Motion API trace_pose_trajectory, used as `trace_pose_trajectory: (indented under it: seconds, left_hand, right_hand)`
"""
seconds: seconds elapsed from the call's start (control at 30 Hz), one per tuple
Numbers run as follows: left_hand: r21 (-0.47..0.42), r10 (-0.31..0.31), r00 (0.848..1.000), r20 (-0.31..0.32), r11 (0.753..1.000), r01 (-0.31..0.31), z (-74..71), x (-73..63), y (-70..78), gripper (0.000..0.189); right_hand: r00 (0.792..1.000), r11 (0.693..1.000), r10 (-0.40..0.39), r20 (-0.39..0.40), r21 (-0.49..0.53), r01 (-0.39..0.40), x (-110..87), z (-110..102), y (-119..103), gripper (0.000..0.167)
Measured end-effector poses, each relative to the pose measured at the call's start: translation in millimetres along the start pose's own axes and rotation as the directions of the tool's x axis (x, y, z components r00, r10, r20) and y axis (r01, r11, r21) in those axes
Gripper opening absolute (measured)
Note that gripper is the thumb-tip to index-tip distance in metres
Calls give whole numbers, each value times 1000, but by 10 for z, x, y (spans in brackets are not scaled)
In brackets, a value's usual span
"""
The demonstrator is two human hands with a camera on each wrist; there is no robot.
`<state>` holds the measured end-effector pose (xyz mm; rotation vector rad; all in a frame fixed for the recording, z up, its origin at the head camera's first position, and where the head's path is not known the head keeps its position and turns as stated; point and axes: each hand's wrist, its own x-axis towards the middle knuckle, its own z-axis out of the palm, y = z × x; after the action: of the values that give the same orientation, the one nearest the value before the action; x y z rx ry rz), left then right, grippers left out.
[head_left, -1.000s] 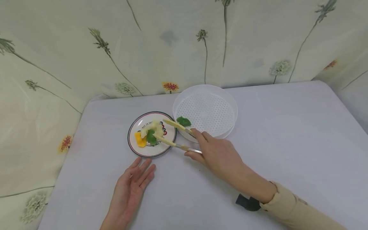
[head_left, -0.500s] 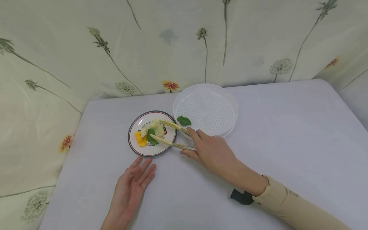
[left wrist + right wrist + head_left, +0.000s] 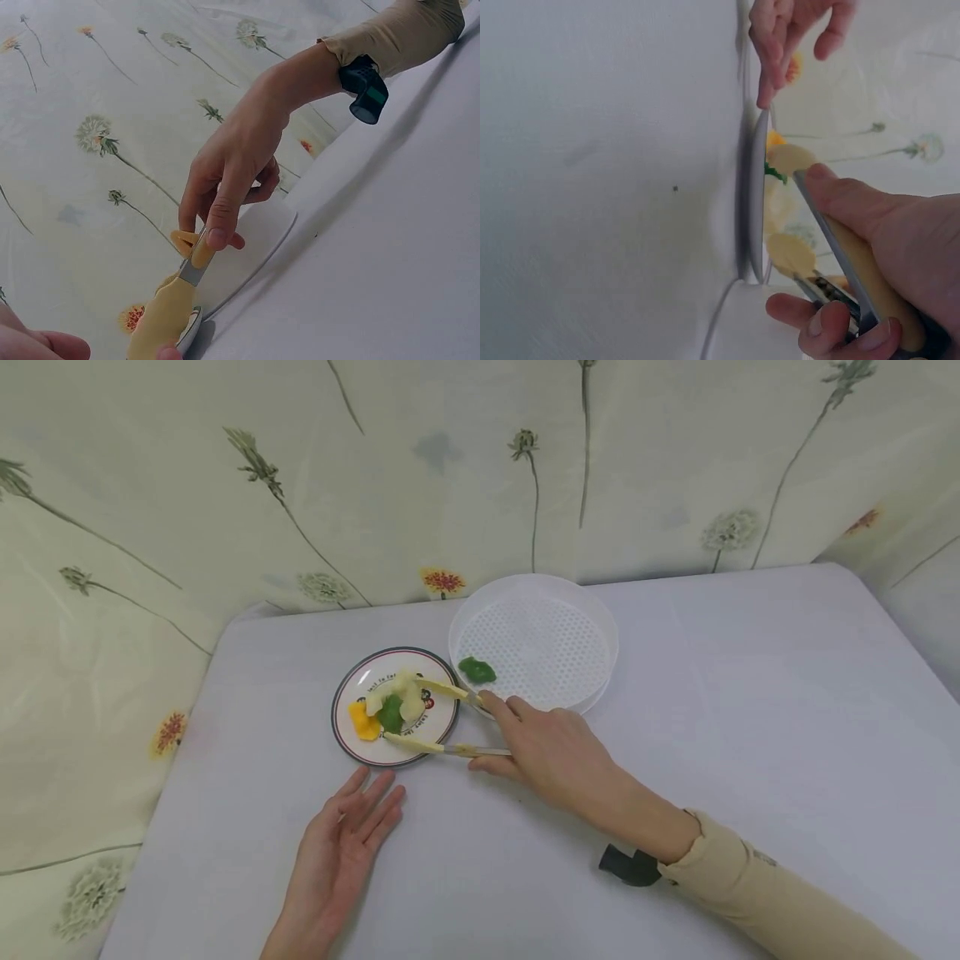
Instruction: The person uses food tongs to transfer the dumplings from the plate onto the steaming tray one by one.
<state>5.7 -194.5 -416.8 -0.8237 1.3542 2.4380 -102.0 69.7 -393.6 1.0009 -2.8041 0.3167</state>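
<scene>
Two arms of the tongs point(image 3: 450, 749): spread about the pale piece point(image 3: 411, 700) and green piece point(image 3: 390, 716) on the plate point(image 3: 354, 682); closing might pinch both.
Right hand point(image 3: 553, 752): holding the tongs, right of the plate.
Left hand point(image 3: 343, 843): fingers loosely extended by the plate's near rim; nudging it could shift everything.

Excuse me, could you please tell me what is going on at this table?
A person's right hand holds a pair of tongs, their ends spread apart over a plate. On the plate are a yellow piece, a green piece and some pale stuff. The left hand is open, fingertips at the plate's near edge. Another green piece lies in the white perforated tray.
</scene>
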Motion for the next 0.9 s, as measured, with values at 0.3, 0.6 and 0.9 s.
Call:
trace_pose_trajectory:
  seconds: [0.3,0.6,0.9]
  left_hand:
    - [-15,0,1000,3,1000,0,1,-4,1,64]
    - [-14,-9,1000,-9,1000,9,10,-2,10,65]
    - [-6,-10,1000,-12,1000,10,5,3,7,65]
  right_hand:
    - [1000,1000,-7,16,-2,7,-15,36,-4,67]
    - [1000,1000,-19,14,10,18,-25,45,-8,64]
    - [1000,1000,6,23,24,-7,-50,38,-13,62]
